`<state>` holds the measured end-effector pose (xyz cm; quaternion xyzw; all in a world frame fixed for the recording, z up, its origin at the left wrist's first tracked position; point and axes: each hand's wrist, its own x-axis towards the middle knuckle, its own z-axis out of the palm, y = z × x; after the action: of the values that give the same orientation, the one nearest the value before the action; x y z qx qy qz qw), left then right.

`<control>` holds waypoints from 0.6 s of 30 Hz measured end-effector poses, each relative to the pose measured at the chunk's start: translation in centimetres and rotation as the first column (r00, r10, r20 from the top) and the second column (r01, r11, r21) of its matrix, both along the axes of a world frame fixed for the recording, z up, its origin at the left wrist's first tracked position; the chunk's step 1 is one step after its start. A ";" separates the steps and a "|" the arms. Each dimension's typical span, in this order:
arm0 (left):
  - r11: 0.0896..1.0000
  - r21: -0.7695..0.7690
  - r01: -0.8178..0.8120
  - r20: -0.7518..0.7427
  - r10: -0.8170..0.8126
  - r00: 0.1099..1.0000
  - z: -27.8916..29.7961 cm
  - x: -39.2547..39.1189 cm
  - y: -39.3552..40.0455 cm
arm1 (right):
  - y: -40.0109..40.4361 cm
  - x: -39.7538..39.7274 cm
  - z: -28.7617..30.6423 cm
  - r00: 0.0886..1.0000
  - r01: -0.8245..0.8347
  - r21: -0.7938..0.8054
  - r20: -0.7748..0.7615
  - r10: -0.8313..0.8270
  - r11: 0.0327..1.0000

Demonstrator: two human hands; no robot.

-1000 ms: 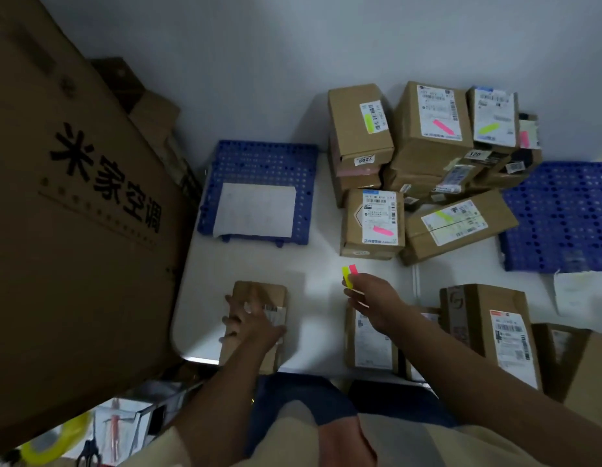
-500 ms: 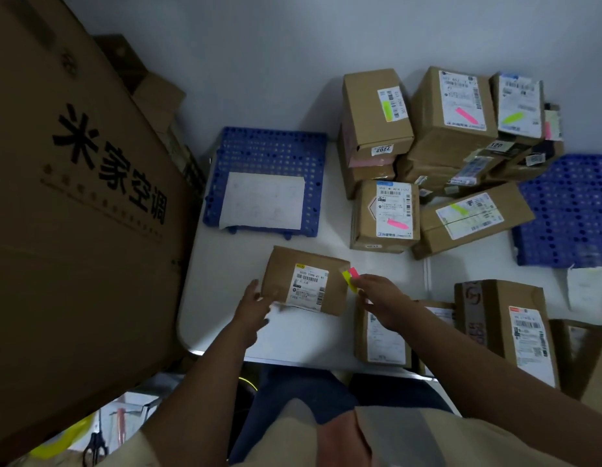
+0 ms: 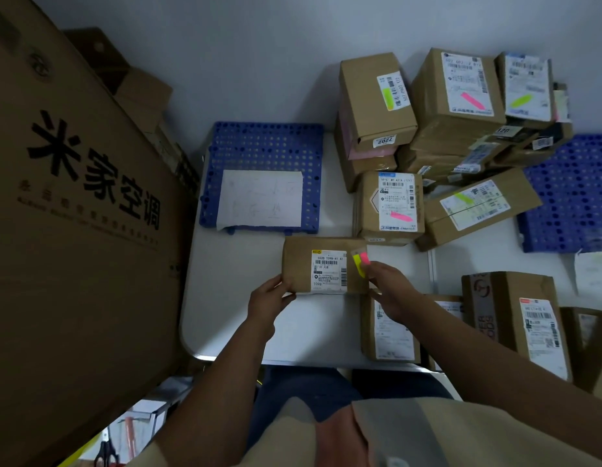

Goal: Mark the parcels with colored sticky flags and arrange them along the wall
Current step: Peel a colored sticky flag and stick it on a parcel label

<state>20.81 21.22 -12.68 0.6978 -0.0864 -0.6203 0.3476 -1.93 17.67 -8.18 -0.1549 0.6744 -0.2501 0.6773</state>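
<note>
The left hand [image 3: 271, 296] grips the near left corner of a flat brown paper parcel [image 3: 323, 266], fingers curled round its edge. The parcel lies on the white table [image 3: 239, 298] with its long axis running left to right, and its white shipping label [image 3: 328, 271] faces up with the print upright to the viewer. The right hand [image 3: 390, 291] is at the parcel's right end and pinches a small pad of sticky flags [image 3: 360, 261], one strip neon yellow and one neon pink, narrow and pointing away from the viewer; the view is too dim to say whether the pad touches the parcel.

Just beyond the parcel sits a blue perforated plastic tray [image 3: 262, 146], with a white sheet of paper [image 3: 261, 198] lying on it. Beyond and to the right of the parcel, against the pale wall [image 3: 259, 55], is a cluster of stacked cardboard boxes [image 3: 454, 106], box-shaped with matte brown faces, their white labels carrying pink or yellow-green flags. A second blue tray [image 3: 572, 193] lies further right of that cluster. Nearer than the parcel and to its right stand more labelled boxes [image 3: 515, 318] that show no flags. Left of the parcel, a very large carton [image 3: 74, 203] printed with bold black characters leans over the table's edge.
</note>
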 end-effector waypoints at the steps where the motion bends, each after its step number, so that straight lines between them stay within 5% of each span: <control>1: 1.000 -0.001 -0.003 -0.004 0.003 1.000 0.1 0.0 -0.1 | 0.1 -0.1 0.0 1.000 0.004 -0.005 0.003 -0.004 1.000; 6: 0.998 0.033 0.056 0.001 -0.056 0.998 0.3 -0.3 -0.2 | 0.0 -0.3 0.3 1.000 0.026 -0.004 0.008 -0.026 1.000; 10: 0.979 0.079 0.187 0.442 -0.203 0.874 -0.1 -0.4 -0.4 | 0.2 -0.6 0.5 0.992 0.076 -0.055 -0.094 -0.081 0.996; 12: 0.973 0.027 0.227 0.544 -0.205 0.813 1.0 -1.3 -1.0 | 0.3 -0.9 0.5 0.988 0.131 -0.082 -0.075 -0.137 0.988; 14: 0.941 -0.026 0.337 0.487 -0.283 0.827 2.2 -2.9 -1.7 | 0.5 -1.0 0.9 0.987 0.160 -0.075 0.021 -0.159 0.984; 18: 0.838 -0.177 0.517 0.135 -0.499 0.856 4.4 -7.2 -2.7 | 0.9 -0.5 1.3 0.987 0.140 -0.089 0.095 -0.132 0.986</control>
<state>13.65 18.48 -8.31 0.6350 -0.3469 -0.6482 0.2373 -2.46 18.54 -6.89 -0.1294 0.6400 -0.3343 0.6796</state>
